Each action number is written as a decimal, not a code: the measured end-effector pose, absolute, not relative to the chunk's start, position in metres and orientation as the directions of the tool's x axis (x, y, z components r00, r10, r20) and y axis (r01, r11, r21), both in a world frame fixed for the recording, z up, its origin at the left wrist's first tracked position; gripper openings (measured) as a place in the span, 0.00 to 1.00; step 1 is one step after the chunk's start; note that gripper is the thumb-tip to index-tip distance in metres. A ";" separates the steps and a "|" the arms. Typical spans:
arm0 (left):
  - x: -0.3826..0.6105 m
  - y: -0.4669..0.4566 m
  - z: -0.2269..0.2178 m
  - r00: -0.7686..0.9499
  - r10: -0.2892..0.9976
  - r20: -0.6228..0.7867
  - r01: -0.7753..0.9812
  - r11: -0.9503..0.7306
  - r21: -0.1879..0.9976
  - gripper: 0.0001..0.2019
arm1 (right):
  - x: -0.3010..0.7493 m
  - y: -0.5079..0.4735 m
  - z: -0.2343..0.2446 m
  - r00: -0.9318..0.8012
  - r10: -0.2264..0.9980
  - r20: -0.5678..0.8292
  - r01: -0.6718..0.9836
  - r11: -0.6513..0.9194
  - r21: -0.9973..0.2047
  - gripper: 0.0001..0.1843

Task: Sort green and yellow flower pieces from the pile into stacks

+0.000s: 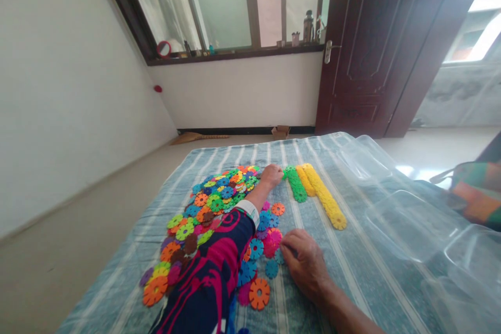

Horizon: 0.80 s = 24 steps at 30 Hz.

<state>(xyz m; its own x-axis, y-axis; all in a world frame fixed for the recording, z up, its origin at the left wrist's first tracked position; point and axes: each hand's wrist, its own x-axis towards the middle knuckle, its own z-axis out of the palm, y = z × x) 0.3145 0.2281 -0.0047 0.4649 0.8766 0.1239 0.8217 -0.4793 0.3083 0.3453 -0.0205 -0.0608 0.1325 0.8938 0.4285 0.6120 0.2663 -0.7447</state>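
My left hand (271, 175), at the end of a dark sleeve with pink swirls, reaches across the bed. Its fingers are pinched on a green flower-shaped plastic disc (285, 173) at the far end of a row of overlapping green discs (297, 188). Beside that lie two rows of yellow discs (327, 202), one longer than the other. My right hand (304, 260) rests nearer to me with fingers curled in and thumb against them; whatever they hold, if anything, is hidden. Blue discs (271, 269) and pink discs (273, 240) lie close to it. A mixed-colour heap of discs (216, 204) spreads under and left of my left arm.
Several clear plastic containers (415, 224) stand along the bed's right side. A striped blue cloth (156, 229) covers the bed. Beyond its far edge are a broom (195, 137), a small cardboard box (281, 132) and a dark red door (364, 36). Colourful fabric (475, 193) shows at right.
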 end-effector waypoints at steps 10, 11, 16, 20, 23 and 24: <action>0.302 0.229 -0.002 0.432 0.882 0.190 0.828 -0.471 0.305 0.12 | 0.346 -0.020 -0.061 0.112 0.890 0.442 0.636 0.277 -0.720 0.11; 0.298 0.229 0.001 0.443 0.876 0.191 0.821 -0.482 0.305 0.13 | 0.346 -0.020 -0.061 0.110 0.891 0.440 0.637 0.276 -0.719 0.11; 0.264 0.228 0.023 0.513 0.844 0.155 0.789 -0.535 0.302 0.12 | 0.347 -0.023 -0.061 0.103 0.896 0.432 0.640 0.273 -0.718 0.11; 0.227 0.218 0.039 0.579 0.811 0.089 0.765 -0.577 0.285 0.09 | 0.348 -0.024 -0.061 0.098 0.901 0.423 0.630 0.273 -0.727 0.11; 0.202 0.205 0.043 0.617 0.786 0.043 0.753 -0.605 0.258 0.08 | 0.349 -0.024 -0.061 0.096 0.906 0.413 0.626 0.268 -0.733 0.11; 0.194 0.201 0.043 0.633 0.774 0.021 0.749 -0.619 0.236 0.08 | 0.349 -0.024 -0.062 0.095 0.907 0.411 0.626 0.267 -0.733 0.10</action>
<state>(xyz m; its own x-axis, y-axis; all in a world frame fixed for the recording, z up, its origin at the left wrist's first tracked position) 0.1943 0.2007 0.0428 0.6334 0.7736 0.0206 0.7487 -0.6193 0.2364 0.3487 -0.0240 -0.0618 0.0946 0.9065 0.4114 0.6261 0.2671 -0.7325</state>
